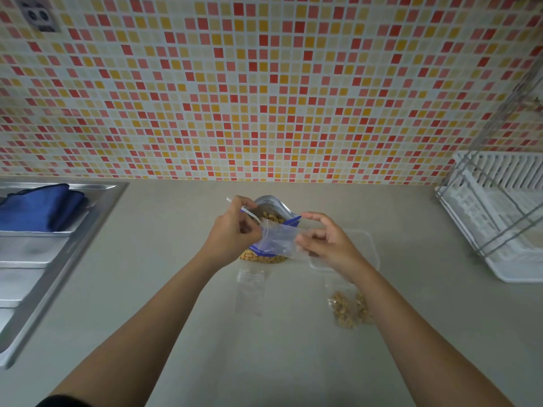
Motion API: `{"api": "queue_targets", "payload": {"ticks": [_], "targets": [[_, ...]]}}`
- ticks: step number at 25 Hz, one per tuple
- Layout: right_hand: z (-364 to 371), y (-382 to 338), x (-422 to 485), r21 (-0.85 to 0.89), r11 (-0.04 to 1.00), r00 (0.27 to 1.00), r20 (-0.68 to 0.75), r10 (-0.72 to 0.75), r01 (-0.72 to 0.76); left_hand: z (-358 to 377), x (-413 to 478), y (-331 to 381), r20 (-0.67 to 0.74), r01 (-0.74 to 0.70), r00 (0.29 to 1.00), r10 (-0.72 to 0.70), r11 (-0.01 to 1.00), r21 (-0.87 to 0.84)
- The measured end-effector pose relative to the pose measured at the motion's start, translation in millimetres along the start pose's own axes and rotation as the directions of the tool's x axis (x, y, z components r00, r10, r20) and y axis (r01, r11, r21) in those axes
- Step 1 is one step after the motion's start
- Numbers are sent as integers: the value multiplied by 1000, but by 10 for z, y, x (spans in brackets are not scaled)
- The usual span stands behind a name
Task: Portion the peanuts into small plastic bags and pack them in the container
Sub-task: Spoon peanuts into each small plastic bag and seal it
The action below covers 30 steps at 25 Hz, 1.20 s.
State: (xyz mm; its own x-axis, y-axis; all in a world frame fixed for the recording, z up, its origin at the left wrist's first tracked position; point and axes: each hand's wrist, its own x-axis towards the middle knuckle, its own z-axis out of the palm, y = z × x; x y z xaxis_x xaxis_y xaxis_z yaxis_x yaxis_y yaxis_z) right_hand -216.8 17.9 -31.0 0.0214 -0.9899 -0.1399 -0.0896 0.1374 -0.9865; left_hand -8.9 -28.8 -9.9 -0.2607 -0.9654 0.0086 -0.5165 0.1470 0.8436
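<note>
On the counter
Container right of big peanut bag; empty bag and full bag in front.

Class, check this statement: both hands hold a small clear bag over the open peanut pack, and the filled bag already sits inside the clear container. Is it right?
No. The left hand and right hand hold the small clear bag over the open peanut pack, but the filled bag lies on the counter in front of the clear container, not inside it, as the head view shows.
</note>
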Motion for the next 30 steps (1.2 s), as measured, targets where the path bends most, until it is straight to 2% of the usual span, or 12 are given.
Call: {"api": "queue_targets", "payload": {"ticks": [7, 10, 12, 14, 16, 19, 21, 23, 28, 29, 30], "targets": [[110, 75, 110, 48, 999, 993, -121, 14, -8, -9, 26, -13, -97, 41, 994, -45, 998, -44], [89, 114, 129, -19, 998, 994, -95, -54, 52, -68, 37, 3, -91, 67, 993, -78, 991, -113], [93, 101, 167, -24, 999, 996, -81, -35, 33, -97, 31, 7, -88, 71, 993, -82, 990, -122], [119, 63, 199, -169, 984, 989, -134, -69, 46, -97, 27, 3, -95, 78, 991, -91, 988, -132], [156, 3, 175, -402, 905, 970, -131, -204, 136, -83, 46, -8, -95, 92, 990, -107, 984, -153], [238, -75, 142, -663, 670, 917, 61, -395, 333, -45, 85, -34, -79, 97, 990, -114, 977, -192], [302, -64, 194, -765, 522, 894, 156, -419, 378, -13, 105, -35, -62, 100, 991, -115, 972, -212], [344, -36, 258, -791, 474, 882, 167, -441, 386, 4, 130, -29, -21, 103, 994, -111, 965, -240], [345, 20, 367, -674, 612, 854, 56, -517, 415, -32, 220, -35, 32, 103, 995, -99, 963, -251], [334, 30, 386, -624, 670, 865, 21, -501, 403, -34, 236, -46, -25, 56, 998, -63, 973, -223], [320, 42, 403, -567, 730, 880, -22, -475, 381, -42, 265, -67, -140, 9, 990, -32, 986, -165]]}}
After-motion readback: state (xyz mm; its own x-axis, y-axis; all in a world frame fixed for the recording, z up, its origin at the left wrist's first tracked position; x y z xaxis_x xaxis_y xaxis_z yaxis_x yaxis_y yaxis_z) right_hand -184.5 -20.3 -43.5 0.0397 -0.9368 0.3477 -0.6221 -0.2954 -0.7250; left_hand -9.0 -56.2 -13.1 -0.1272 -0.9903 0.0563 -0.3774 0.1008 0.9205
